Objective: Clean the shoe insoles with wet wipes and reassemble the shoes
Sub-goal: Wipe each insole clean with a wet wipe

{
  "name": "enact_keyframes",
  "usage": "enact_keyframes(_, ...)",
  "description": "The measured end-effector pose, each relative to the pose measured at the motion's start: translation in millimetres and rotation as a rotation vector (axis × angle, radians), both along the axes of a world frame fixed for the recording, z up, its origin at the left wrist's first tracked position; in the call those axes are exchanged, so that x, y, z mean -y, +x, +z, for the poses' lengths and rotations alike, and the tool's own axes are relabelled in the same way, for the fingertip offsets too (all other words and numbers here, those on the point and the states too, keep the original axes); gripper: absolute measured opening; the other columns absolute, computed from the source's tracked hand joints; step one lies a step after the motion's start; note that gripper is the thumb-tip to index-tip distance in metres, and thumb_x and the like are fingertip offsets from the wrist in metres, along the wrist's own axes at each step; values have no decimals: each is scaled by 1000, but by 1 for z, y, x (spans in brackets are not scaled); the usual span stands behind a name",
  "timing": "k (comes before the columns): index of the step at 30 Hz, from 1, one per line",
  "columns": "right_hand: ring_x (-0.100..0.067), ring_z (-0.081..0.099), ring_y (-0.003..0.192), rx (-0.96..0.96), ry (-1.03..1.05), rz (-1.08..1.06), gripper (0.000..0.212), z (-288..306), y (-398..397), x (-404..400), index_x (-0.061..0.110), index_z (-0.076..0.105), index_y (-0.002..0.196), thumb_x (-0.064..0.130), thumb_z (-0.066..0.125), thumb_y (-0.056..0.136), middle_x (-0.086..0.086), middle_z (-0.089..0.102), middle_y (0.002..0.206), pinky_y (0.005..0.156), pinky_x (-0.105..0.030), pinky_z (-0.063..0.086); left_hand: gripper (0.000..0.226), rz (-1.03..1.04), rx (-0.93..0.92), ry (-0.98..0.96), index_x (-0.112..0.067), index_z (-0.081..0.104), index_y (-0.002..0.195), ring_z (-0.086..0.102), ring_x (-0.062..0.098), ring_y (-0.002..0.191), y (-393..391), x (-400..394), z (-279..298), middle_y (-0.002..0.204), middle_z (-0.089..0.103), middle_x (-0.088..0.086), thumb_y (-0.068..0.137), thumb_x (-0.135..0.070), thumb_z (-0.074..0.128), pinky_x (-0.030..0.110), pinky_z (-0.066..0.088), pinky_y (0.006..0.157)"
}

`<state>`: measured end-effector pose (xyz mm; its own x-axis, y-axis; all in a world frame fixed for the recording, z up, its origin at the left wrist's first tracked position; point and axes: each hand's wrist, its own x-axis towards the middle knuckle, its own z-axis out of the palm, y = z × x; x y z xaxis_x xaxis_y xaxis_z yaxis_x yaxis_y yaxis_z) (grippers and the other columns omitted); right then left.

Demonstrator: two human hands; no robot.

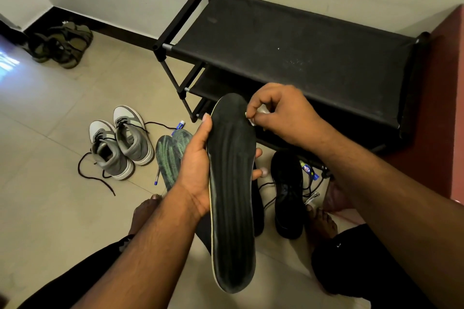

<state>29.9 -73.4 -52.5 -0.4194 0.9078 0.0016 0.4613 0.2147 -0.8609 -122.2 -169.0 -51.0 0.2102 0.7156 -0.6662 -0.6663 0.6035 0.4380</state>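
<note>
Gripping a black insole (pixel 232 183) round its middle, the left hand (pixel 198 165) holds it upright; the right hand (pixel 281 113) pinches a small white wipe (pixel 252 120) against its upper right edge. Grey shoes (pixel 120 143) lie left of the left hand, a black shoe (pixel 287 190) below the right.

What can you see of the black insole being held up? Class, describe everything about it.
The black insole is long, dark and matte, seemingly foam or fabric, with lengthwise ridges and a pale edge along its left side. It is held above the floor, one rounded end pointing towards the shoe rack. The left hand grips its middle, thumb along its left edge; the right hand presses a small white wipe against its upper right edge.
</note>
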Motion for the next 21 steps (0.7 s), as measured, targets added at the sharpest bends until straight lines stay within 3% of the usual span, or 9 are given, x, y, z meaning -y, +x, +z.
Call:
enact_keyframes(3,-25,66,80,-182,-202,59,15,2,-5,6,14,75,81,1,76,76,-14,67,96,68,-30,58,66,2,-13,18,-12,72,118,56,41,115,0,0,-1,129,62,23,92,-66,43,56,56,78)
enact_keyframes(5,-25,67,87,-224,-242,89,18,2,-8,8,16,76,85,2,79,73,-11,68,100,74,-31,58,64,8,-8,22,-14,75,114,60,40,109,0,0,-1,125,66,21,92,-66,42,56,56,77)
enact_keyframes(8,-10,64,95,-92,-64,145,32,-1,-7,6,18,76,96,-4,76,73,3,65,105,82,-18,50,66,17,6,19,-12,75,111,62,37,98,-1,-1,1,115,68,20,93,-66,42,55,58,72)
enact_keyframes(11,-2,57,94,101,204,137,27,-4,-6,9,15,75,100,-2,70,79,5,61,103,79,-9,44,71,19,5,17,-8,71,118,58,38,106,-1,-1,1,122,63,23,92,-67,42,54,58,72)
enact_keyframes(13,-5,57,90,190,301,79,20,-5,-6,9,17,75,98,7,68,83,6,60,97,76,-16,46,73,18,12,16,-7,69,121,55,39,110,-1,-2,1,126,59,24,92,-67,42,52,58,71)
enact_keyframes(17,-12,58,82,336,391,40,15,-3,-7,11,21,73,89,28,59,86,8,62,83,74,-30,48,70,2,5,25,-6,74,110,59,36,103,-2,-2,1,123,60,24,92,-66,41,51,59,69)
enact_keyframes(21,-11,56,80,269,416,-32,13,-2,-11,16,20,67,95,21,59,85,6,60,86,71,-32,50,68,-34,-49,31,-8,74,113,63,33,94,3,0,0,122,60,24,89,-65,45,44,59,69)
